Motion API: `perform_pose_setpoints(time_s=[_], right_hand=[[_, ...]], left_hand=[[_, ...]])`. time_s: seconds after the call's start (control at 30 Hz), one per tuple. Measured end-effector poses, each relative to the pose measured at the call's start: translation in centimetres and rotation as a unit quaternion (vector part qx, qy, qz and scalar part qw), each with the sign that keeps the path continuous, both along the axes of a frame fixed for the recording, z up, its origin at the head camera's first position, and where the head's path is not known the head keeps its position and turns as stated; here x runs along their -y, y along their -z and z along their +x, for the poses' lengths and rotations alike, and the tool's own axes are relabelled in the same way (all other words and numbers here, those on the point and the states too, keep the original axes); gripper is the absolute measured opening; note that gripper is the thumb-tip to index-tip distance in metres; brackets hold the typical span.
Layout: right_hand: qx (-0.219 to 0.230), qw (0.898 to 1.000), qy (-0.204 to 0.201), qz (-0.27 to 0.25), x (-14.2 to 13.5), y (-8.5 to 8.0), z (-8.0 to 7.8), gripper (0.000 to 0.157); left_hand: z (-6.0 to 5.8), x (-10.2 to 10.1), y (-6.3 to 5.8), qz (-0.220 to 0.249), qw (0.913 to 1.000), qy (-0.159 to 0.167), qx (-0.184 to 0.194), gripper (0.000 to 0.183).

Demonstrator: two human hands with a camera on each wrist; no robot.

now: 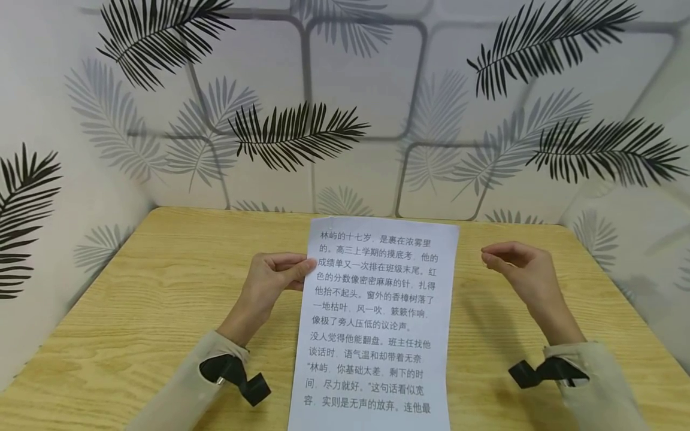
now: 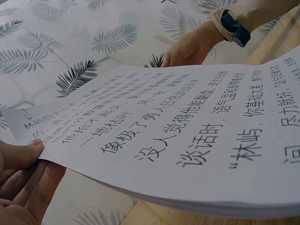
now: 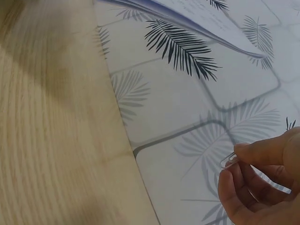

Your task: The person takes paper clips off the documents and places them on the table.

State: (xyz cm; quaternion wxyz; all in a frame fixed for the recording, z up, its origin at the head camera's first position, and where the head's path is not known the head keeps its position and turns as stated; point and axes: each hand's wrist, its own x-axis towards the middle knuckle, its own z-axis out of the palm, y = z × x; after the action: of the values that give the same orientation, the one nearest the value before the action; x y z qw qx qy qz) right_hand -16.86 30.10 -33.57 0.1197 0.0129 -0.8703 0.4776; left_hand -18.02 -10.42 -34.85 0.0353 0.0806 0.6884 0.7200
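Observation:
A stack of printed sheets (image 1: pixel 377 335) stands raised over the table, its text facing me. My left hand (image 1: pixel 277 281) pinches its left edge near the top, thumb on the printed side and fingers behind. A small paper clip (image 2: pixel 27 114) sits on the top edge close to the left corner. Off to the right of the sheets, my right hand (image 1: pixel 517 266) pinches another paper clip (image 3: pixel 228 161) between thumb and fingertips. In the left wrist view the sheets partly cover the right hand (image 2: pixel 187 49).
A light wood-grain table (image 1: pixel 178 287) lies under both hands. Behind it rises a pale wall covering (image 1: pixel 361 72) printed with dark and grey leaves. Each sleeve carries a black strap-on wrist camera (image 1: pixel 237 377).

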Motion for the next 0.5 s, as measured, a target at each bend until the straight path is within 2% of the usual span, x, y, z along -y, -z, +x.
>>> perform_pose_setpoints(time_s=[0.23,0.5], right_hand=[[0.047,0.998,0.000,0.029,-0.7,1.9,-0.1,0.034],[0.141,0.989,-0.025,0.035,-1.2,3.7,0.1,0.035]], left_hand=[[0.0,0.1,-0.1,0.000,1.0000,0.002,-0.002,0.031],[0.1,0.1,-0.3,-0.003,1.0000,0.003,0.005,0.030]])
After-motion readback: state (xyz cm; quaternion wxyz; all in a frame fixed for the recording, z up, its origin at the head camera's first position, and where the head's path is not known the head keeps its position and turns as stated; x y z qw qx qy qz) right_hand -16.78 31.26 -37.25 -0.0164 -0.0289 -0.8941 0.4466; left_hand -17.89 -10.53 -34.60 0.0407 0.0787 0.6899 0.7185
